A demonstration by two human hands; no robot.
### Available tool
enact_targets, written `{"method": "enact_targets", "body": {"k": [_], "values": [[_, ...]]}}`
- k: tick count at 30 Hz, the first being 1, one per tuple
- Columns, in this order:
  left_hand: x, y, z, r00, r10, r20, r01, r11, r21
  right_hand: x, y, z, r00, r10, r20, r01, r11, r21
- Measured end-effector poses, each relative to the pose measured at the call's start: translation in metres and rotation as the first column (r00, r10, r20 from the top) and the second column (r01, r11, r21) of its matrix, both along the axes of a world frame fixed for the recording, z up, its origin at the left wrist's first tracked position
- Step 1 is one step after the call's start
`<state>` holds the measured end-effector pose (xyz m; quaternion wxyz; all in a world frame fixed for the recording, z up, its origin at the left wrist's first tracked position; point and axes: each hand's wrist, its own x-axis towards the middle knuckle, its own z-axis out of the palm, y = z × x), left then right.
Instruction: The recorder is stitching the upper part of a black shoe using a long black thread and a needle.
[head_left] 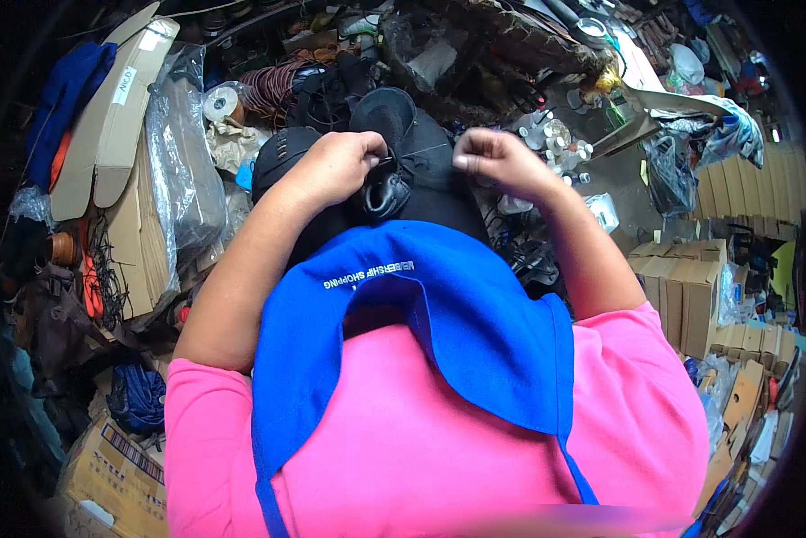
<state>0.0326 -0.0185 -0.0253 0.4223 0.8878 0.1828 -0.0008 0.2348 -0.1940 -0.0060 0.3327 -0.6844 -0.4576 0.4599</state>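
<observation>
A black shoe (387,195) with a shiny rounded part rests on my dark-clothed lap, above the bib of my blue apron (502,314). Behind it stands a dark, rounded sole-like piece (385,112). My left hand (342,166) is closed at the shoe's left side, thumb and fingers pinched together; what is between them is too small to name. Apart from the shoe, to its right, my right hand (500,161) is raised with its fingers curled into a pinch. A faint thin line shows between the shoe and this hand, but I cannot tell whether it is held.
Flattened cardboard (116,117) and a plastic-wrapped board (183,161) lean on the left. Coiled cord (277,85) and a spool (222,104) lie beyond my lap. Several small bottles (555,143) stand past my right hand. Cardboard boxes (690,287) are stacked at the right.
</observation>
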Motion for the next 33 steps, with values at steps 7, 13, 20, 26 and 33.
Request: {"method": "enact_targets", "body": {"k": [7, 13, 20, 26, 33], "values": [[0.007, -0.002, 0.012, 0.985, -0.169, -0.037, 0.172, 0.94, 0.295, 0.034, 0.037, -0.028, 0.765, 0.102, 0.635, -0.096, 0.994, -0.043], [0.002, -0.001, 0.007, 0.982, -0.19, 0.012, 0.175, 0.925, 0.339, 0.01, 0.025, 0.009, 0.598, -0.106, 0.794, -0.23, 0.927, 0.296], [-0.008, 0.007, 0.007, 0.962, -0.263, 0.069, 0.21, 0.881, 0.425, -0.023, 0.044, 0.008, 0.347, 0.328, 0.879, -0.552, 0.829, -0.091], [-0.086, 0.041, 0.012, 0.996, -0.069, 0.055, 0.026, 0.822, 0.568, 0.027, -0.001, -0.013, 0.506, 0.173, 0.845, -0.409, 0.911, 0.058], [-0.076, 0.042, 0.074, 0.822, 0.38, 0.425, -0.204, 0.892, -0.403, 0.018, 0.026, 0.018, 0.925, -0.277, -0.26, 0.343, 0.903, 0.26]]}}
